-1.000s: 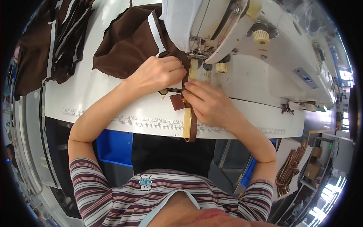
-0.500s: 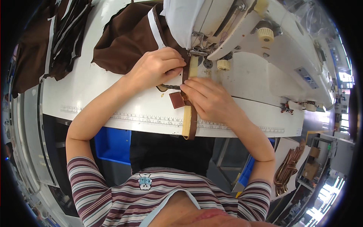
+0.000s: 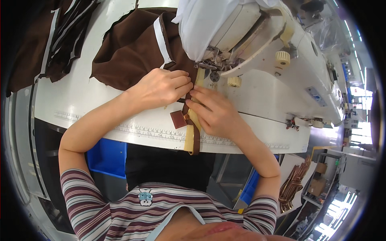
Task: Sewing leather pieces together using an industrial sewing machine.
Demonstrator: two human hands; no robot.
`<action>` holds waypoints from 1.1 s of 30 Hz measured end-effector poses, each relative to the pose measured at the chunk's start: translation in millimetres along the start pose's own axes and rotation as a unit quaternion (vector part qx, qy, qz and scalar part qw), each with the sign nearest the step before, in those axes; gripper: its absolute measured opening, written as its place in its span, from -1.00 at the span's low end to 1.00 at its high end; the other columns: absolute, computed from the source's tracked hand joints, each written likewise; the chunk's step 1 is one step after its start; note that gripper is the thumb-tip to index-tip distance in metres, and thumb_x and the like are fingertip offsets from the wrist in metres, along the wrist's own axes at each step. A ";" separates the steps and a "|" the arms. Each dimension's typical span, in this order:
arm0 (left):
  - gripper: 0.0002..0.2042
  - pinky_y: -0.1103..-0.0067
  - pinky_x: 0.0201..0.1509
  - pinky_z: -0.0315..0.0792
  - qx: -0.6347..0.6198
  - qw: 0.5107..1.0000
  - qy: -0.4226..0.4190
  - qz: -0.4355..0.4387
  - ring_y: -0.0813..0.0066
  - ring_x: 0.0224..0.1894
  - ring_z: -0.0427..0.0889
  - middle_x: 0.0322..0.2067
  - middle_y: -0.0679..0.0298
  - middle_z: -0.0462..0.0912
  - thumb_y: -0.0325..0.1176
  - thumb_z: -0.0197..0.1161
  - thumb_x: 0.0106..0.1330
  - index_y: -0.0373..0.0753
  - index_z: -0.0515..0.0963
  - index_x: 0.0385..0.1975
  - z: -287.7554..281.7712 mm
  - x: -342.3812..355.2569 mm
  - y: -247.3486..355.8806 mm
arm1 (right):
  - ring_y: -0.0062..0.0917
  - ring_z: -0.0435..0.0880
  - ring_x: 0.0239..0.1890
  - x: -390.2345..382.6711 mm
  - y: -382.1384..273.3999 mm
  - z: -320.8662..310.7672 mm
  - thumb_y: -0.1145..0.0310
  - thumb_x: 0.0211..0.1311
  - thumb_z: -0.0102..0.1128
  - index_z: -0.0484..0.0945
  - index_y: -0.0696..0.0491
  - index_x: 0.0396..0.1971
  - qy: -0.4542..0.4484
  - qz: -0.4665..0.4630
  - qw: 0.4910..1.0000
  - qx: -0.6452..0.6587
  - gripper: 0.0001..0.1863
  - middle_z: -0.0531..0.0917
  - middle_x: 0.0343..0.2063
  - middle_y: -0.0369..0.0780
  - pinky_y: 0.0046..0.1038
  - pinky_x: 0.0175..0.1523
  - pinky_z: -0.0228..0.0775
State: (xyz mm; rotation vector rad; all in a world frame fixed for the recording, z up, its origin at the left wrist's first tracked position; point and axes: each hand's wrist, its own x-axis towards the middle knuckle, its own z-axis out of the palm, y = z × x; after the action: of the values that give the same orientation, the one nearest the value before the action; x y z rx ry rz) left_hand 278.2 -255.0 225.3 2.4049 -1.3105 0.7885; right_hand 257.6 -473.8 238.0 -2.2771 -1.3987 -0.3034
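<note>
My left hand (image 3: 171, 86) is closed at the edge of a brown zipper strip (image 3: 195, 144) with gold teeth and pale yellow tape, just below the sewing machine's presser foot (image 3: 203, 65). My right hand (image 3: 211, 110) grips the same strip from the right, fingertips close to my left hand's. A square reddish-brown tab (image 3: 178, 119) hangs from the zipper beside my right fingers. The strip runs up under the foot, where brown fabric (image 3: 128, 48) with a white band (image 3: 160, 38) lies to its left. A dark narrow item is mostly hidden beneath my left hand.
The white machine (image 3: 305, 84) fills the right of the table (image 3: 64, 102), which has a printed ruler along its front edge. Stacked brown pieces (image 3: 60, 36) lie at top left. Below are blue bins (image 3: 104, 158); brown strips (image 3: 293, 186) lie on a board at lower right.
My left hand has come down toward my right fingertips, and the pinched strip between them is more hidden. The whole view has shifted, with table and machine appearing further left.
</note>
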 end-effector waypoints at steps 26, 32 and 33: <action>-0.92 0.57 -0.51 0.51 -0.121 0.990 0.035 -0.060 0.48 -0.36 0.64 -0.44 0.36 0.64 -0.46 0.32 0.01 -0.21 0.63 -0.48 1.2 10.9 -18.3 | -0.31 0.52 0.07 7.4 25.6 -7.2 0.63 -0.09 0.12 0.60 0.14 -0.24 -0.034 0.005 0.998 0.046 -0.68 0.59 -0.11 -0.16 -0.34 0.11 0.42; -0.93 0.60 -0.59 0.47 -0.097 0.994 0.030 -0.026 0.54 -0.33 0.63 -0.43 0.42 0.62 -0.43 0.32 0.01 -0.19 0.62 -0.49 2.7 7.4 -22.9 | -0.37 0.53 0.08 9.4 25.4 -7.6 0.61 -0.05 0.14 0.60 0.10 -0.20 -0.039 -0.002 0.999 0.020 -0.67 0.59 -0.08 -0.22 -0.44 0.05 0.46; -0.92 0.60 -0.59 0.47 -0.106 0.994 0.024 -0.030 0.54 -0.33 0.63 -0.43 0.41 0.62 -0.43 0.32 0.01 -0.19 0.62 -0.48 2.6 6.8 -23.3 | -0.37 0.53 0.08 9.7 26.1 -7.0 0.61 -0.05 0.14 0.60 0.10 -0.20 -0.040 -0.004 0.999 0.019 -0.67 0.59 -0.08 -0.22 -0.44 0.05 0.46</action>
State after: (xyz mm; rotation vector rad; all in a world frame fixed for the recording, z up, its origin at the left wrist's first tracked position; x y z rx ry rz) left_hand 301.6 -248.1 227.3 2.2330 -1.2305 0.6504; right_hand 285.5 -479.6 241.3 -2.2770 -1.4403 -0.1892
